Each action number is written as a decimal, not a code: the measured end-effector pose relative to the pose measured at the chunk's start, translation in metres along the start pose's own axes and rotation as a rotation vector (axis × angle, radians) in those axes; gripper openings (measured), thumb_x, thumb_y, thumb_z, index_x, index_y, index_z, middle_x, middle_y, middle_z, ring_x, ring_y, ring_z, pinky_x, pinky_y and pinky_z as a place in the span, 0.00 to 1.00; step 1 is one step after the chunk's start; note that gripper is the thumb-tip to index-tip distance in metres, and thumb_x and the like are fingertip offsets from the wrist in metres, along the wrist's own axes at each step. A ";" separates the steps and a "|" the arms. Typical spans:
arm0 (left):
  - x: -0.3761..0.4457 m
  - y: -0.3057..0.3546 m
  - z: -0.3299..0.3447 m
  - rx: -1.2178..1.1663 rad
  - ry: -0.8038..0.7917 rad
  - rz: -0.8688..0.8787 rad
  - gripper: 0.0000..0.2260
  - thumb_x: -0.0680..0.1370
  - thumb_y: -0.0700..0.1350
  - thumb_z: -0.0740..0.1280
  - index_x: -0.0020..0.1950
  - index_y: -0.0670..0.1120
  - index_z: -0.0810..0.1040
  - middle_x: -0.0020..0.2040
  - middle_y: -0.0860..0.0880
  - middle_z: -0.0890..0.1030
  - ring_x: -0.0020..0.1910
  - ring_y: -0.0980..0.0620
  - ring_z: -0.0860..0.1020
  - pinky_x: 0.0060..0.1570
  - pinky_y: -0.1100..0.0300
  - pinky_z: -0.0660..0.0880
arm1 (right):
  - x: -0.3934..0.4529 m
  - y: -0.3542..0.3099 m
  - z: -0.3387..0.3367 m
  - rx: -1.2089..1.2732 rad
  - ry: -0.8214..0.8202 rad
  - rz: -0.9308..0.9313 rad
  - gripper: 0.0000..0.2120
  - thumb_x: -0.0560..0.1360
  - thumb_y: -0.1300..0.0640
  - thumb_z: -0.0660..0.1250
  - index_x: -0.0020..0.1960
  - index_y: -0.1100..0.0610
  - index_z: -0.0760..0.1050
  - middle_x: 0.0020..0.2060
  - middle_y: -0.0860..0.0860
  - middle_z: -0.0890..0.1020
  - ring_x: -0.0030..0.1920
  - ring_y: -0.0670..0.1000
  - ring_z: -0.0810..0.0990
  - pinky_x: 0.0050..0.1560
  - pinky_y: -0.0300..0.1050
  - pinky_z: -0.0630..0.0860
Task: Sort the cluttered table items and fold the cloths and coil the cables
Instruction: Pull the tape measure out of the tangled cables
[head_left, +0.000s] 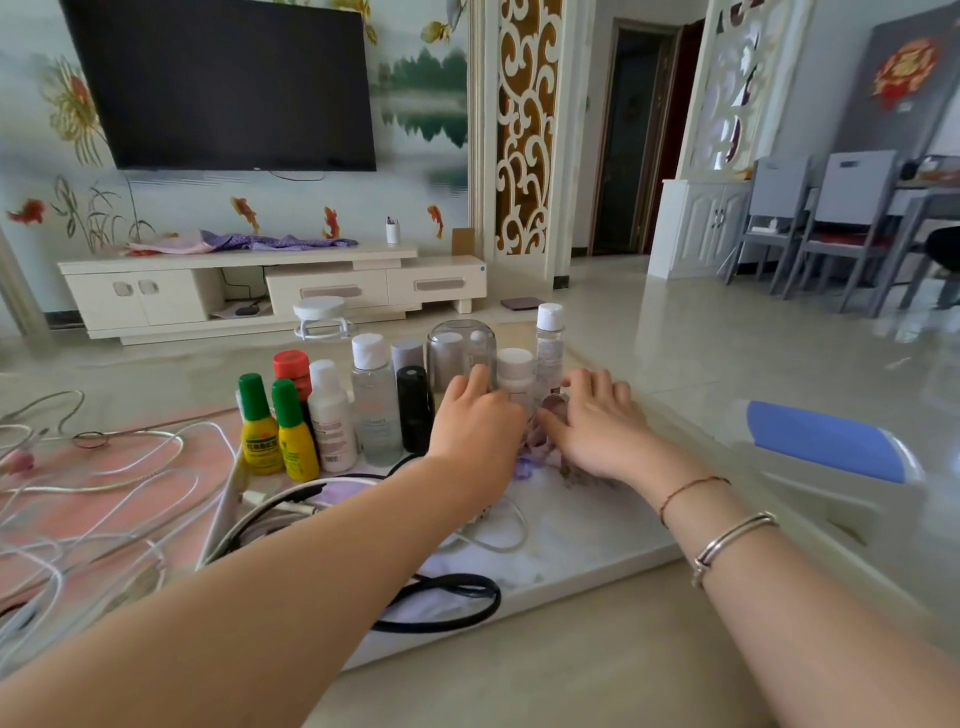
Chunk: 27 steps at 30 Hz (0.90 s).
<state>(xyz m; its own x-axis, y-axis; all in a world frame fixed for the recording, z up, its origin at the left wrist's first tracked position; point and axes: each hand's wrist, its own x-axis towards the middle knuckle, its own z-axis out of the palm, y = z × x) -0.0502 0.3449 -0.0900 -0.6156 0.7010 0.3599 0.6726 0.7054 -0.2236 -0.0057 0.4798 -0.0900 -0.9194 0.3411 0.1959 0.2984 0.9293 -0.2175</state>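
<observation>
**Both hands at the bottle row, cables loose on the left**

We see both arms reaching forward over the counter (597, 670). The left hand (475, 421) lies with its fingers curled forward against the foot of an upturned clear glass (461, 353); whether it actually grips the glass we cannot tell. The right hand (597, 421) rests palm down with its fingers spread and nearly straight, its fingertips at a small clear object beside a crumpled lilac cloth (530, 457), which lies between the two hands. We cannot make out that small object, nor whether the fingers pinch it.

Behind the hands stands a row of bottles on a pale marbled mat (587, 540): two yellow bottles with green caps (278, 431), a red-capped bottle (292, 366), a white bottle (330, 415), a tall clear bottle with a white cap (375, 400), a black bottle (414, 408), a grey-capped one (408, 353), a short white-capped jar (515, 371) and a slim clear bottle (549, 343) at the right end.

To the left, white cables (119, 467) lie tangled and uncoiled over a pink cloth (78, 509). A black cable (457, 603) loops across the near edge of the mat, passing under the left forearm.

The right wrist carries a thin red string and a silver bangle (732, 540). A blue-and-clear object (826, 441) lies well apart at the right.
</observation>
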 end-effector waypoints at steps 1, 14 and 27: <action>0.000 0.001 0.001 0.004 -0.019 0.002 0.12 0.75 0.55 0.67 0.56 0.52 0.80 0.54 0.52 0.77 0.60 0.46 0.63 0.56 0.57 0.60 | -0.003 0.002 -0.001 -0.039 0.012 0.019 0.28 0.79 0.39 0.54 0.70 0.57 0.58 0.67 0.58 0.63 0.67 0.60 0.63 0.64 0.53 0.63; 0.001 0.002 -0.002 0.033 -0.143 -0.006 0.18 0.76 0.61 0.62 0.60 0.51 0.77 0.59 0.50 0.73 0.62 0.44 0.61 0.57 0.54 0.59 | -0.013 0.011 -0.012 0.256 -0.004 0.145 0.06 0.71 0.64 0.64 0.46 0.61 0.79 0.42 0.57 0.82 0.37 0.55 0.79 0.35 0.44 0.75; 0.006 -0.001 0.001 0.134 -0.076 0.088 0.19 0.76 0.58 0.64 0.61 0.49 0.77 0.60 0.48 0.69 0.62 0.43 0.61 0.58 0.54 0.59 | -0.004 -0.004 -0.004 0.063 0.010 0.022 0.09 0.75 0.61 0.61 0.53 0.63 0.75 0.53 0.62 0.79 0.55 0.61 0.77 0.43 0.44 0.66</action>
<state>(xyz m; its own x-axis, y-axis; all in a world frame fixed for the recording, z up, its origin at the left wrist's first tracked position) -0.0548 0.3486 -0.0882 -0.5899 0.7627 0.2651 0.6674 0.6454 -0.3716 -0.0020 0.4756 -0.0859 -0.9102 0.3628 0.1996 0.3015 0.9110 -0.2813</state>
